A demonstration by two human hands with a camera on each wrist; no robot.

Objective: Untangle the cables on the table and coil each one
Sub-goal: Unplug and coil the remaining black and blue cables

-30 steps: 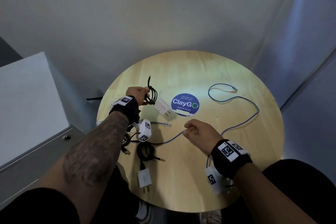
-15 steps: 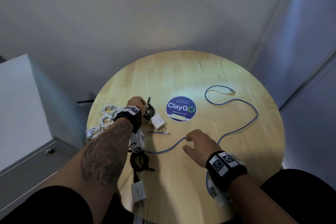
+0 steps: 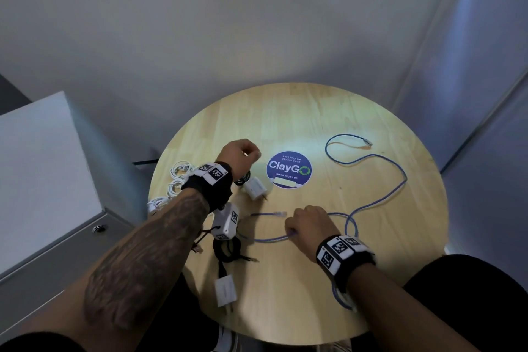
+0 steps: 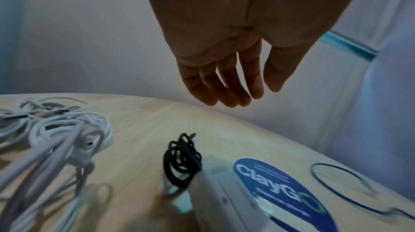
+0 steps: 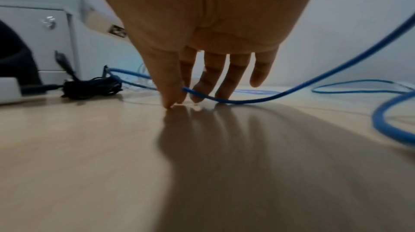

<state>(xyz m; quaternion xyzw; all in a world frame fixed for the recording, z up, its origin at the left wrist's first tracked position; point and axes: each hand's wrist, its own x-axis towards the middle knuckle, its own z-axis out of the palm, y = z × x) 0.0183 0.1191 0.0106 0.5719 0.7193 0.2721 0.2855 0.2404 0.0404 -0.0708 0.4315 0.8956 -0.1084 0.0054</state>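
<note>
My left hand (image 3: 248, 151) hovers above the round wooden table (image 3: 314, 111), fingers relaxed and empty; the left wrist view shows the left hand (image 4: 244, 92) over a small black coiled cable (image 4: 182, 161). That black coil (image 3: 243, 180) lies beside a white charger (image 3: 255, 187). My right hand (image 3: 290, 233) is down on the table near the front, and in the right wrist view the right hand (image 5: 175, 99) pinches the long blue cable (image 5: 247, 100) between thumb and forefinger. The blue cable (image 3: 380, 200) snakes loosely to the far right.
Coiled white cables (image 3: 178, 177) lie at the table's left edge. A second black coil (image 3: 228, 248) with a white adapter (image 3: 225, 291) lies near the front edge. A blue ClayGo sticker (image 3: 289, 169) marks the centre. A grey cabinet (image 3: 43, 180) stands at the left.
My left hand set the black coil down beside the white charger, let go and lifted off. My right hand dropped to the table and now pinches the blue cable closer to me.
</note>
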